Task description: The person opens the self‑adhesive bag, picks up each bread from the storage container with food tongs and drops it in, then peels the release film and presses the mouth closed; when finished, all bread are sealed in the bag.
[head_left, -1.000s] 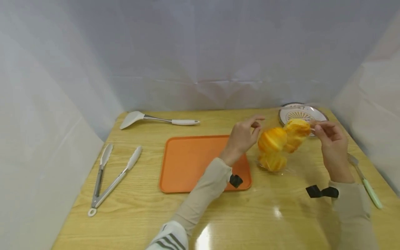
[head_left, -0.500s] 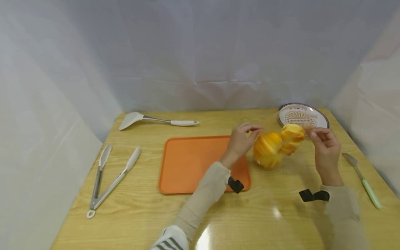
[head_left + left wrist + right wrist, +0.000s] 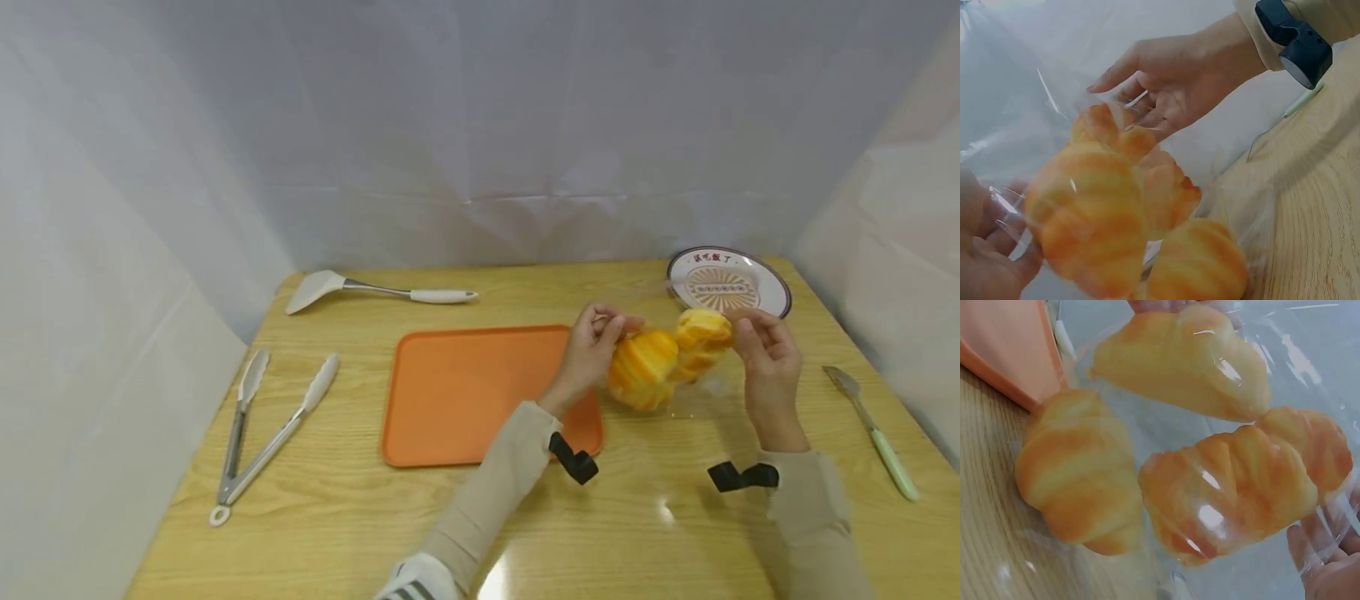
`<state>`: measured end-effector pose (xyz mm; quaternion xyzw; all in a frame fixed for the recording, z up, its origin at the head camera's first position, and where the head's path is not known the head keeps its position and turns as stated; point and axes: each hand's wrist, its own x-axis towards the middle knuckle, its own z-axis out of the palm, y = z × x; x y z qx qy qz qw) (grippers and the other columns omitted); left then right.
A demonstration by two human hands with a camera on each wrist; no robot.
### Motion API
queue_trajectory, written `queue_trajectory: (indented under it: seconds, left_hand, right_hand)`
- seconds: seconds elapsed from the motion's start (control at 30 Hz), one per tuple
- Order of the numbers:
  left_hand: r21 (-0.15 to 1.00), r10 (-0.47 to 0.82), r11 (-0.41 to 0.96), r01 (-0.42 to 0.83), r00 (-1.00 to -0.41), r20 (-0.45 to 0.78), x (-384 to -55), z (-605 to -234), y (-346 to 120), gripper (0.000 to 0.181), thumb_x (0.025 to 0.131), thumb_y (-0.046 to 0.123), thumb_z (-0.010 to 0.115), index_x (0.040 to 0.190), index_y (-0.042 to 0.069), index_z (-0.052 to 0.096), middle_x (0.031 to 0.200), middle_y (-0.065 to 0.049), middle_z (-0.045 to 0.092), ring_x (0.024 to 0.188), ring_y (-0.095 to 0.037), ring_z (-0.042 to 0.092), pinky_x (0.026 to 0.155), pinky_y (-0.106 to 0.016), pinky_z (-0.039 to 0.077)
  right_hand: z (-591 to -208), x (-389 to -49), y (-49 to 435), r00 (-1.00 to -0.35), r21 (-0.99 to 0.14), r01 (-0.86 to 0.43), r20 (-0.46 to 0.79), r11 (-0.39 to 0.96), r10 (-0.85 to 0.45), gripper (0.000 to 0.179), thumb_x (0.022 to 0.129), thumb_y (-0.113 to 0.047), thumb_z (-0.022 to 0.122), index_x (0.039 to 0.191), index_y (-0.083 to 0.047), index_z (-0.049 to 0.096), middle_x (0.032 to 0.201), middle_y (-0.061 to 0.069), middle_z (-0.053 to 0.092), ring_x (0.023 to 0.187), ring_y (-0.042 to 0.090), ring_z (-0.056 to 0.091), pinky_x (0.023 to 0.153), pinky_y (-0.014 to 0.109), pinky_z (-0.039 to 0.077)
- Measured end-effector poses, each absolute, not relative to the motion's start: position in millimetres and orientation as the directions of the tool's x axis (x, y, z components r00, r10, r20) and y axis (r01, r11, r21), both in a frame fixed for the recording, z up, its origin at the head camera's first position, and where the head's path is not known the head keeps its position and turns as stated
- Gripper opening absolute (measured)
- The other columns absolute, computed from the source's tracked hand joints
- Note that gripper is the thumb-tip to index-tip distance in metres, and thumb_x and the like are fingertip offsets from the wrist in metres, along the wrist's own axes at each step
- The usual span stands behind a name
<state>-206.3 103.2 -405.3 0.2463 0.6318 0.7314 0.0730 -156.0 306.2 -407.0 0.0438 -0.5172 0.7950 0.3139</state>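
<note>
A clear plastic bag point(image 3: 1297, 356) with several bread rolls inside hangs between my two hands, over the table. In the right wrist view, a striped roll point(image 3: 1079, 475), a knobbly roll point(image 3: 1229, 494) and a pale roll point(image 3: 1185, 369) show through the film. My left hand point(image 3: 588, 350) pinches the bag's left side, near the tray's right edge. On the other side my right hand point(image 3: 771, 367) grips the film beside the upper roll point(image 3: 703, 335). The left wrist view has both hands at the plastic, rolls between them.
An orange tray point(image 3: 465, 400) lies under the left forearm. Behind the right hand sits a patterned plate point(image 3: 765, 283). Tongs point(image 3: 270, 446) and a white spatula point(image 3: 442, 296) are at left; a green-handled utensil point(image 3: 892, 467) lies at the right edge. White cloth walls surround the table.
My right hand has moved left and slightly down with the bag, closer to the left hand. The left hand has shifted a little right and down, its fingers now closed on the film.
</note>
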Motion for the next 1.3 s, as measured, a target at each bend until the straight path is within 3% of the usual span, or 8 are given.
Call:
queue_trajectory:
  seconds: [0.17,0.4,0.53,0.67,0.8,0.97,1.2,1.3]
  left_hand:
    - [0.932,0.356,-0.253,0.259,-0.871,0.339,-206,-401,108,0.022,0.105,0.009,0.038,0.116,-0.009,0.042,0.115,-0.036,0.062,0.113,-0.044,0.060,0.100,-0.030,0.050]
    - [0.887,0.256,-0.216,0.408,-0.853,0.455,-210,-386,107,0.021,0.103,0.010,0.047,0.115,-0.007,0.050,0.114,-0.030,0.064,0.108,-0.043,0.060,0.092,-0.030,0.053]
    - [0.920,0.281,-0.140,0.366,-0.877,0.391,-207,-393,106,0.022,0.103,0.015,0.048,0.114,-0.003,0.053,0.116,-0.023,0.067,0.111,-0.038,0.061,0.091,-0.020,0.051]
    - [0.943,0.323,-0.137,0.302,-0.886,0.331,-202,-403,106,0.024,0.104,0.016,0.045,0.116,-0.004,0.050,0.117,-0.024,0.066,0.112,-0.035,0.062,0.094,-0.022,0.050]
    - [0.935,0.336,-0.187,0.303,-0.874,0.350,-200,-407,109,0.024,0.105,0.015,0.044,0.117,-0.005,0.048,0.117,-0.026,0.064,0.113,-0.037,0.061,0.096,-0.030,0.051]
    - [0.939,0.336,-0.185,0.289,-0.880,0.336,-200,-413,109,0.028,0.104,0.014,0.046,0.126,-0.003,0.049,0.119,-0.026,0.065,0.113,-0.036,0.062,0.097,-0.028,0.051]
    - [0.976,0.328,-0.063,0.207,-0.920,0.217,-195,-429,108,0.026,0.102,0.022,0.051,0.115,0.003,0.065,0.113,-0.015,0.069,0.086,-0.006,0.061,0.073,-0.015,0.049]
    - [0.974,0.284,-0.069,0.214,-0.932,0.225,-195,-430,111,0.027,0.103,0.023,0.051,0.110,0.001,0.064,0.112,-0.015,0.070,0.087,-0.006,0.062,0.073,-0.015,0.049]
  right_hand:
    - [-402,-156,303,-0.796,-0.872,-0.466,0.339,-0.150,0.501,0.015,0.095,-0.002,0.059,0.090,-0.009,0.072,0.089,-0.005,0.071,0.081,0.004,0.060,0.072,0.011,0.050]
    - [-391,-167,300,-0.650,-0.749,-0.661,0.549,-0.036,0.525,0.020,0.098,-0.012,0.056,0.098,0.002,0.070,0.096,0.000,0.073,0.093,0.010,0.065,0.087,0.019,0.051]
    - [-400,-165,303,-0.684,-0.833,-0.545,0.509,0.096,0.522,0.022,0.100,-0.019,0.051,0.101,-0.011,0.072,0.098,-0.012,0.071,0.093,0.003,0.062,0.087,0.014,0.047]
    - [-417,-160,305,-0.731,-0.850,-0.526,0.460,0.013,0.504,0.017,0.099,-0.010,0.053,0.105,-0.012,0.069,0.100,-0.011,0.070,0.092,0.002,0.061,0.083,0.012,0.046]
    - [-425,-158,306,-0.709,-0.788,-0.607,0.477,-0.105,0.519,0.014,0.095,-0.001,0.058,0.105,-0.006,0.067,0.098,-0.002,0.071,0.091,0.007,0.061,0.079,0.013,0.048]
    - [-425,-157,305,-0.696,-0.790,-0.602,0.446,-0.118,0.562,0.012,0.094,-0.004,0.061,0.100,-0.005,0.071,0.095,-0.002,0.073,0.089,0.007,0.065,0.079,0.012,0.052]
    - [-422,-155,303,-0.708,-0.788,-0.582,0.370,-0.201,0.601,0.014,0.095,-0.005,0.058,0.099,-0.002,0.072,0.094,0.001,0.073,0.092,0.009,0.067,0.080,0.016,0.055]
    - [-417,-157,301,-0.712,-0.778,-0.578,0.332,-0.247,0.619,0.011,0.094,-0.009,0.061,0.094,-0.002,0.070,0.090,0.002,0.072,0.088,0.010,0.067,0.080,0.017,0.055]
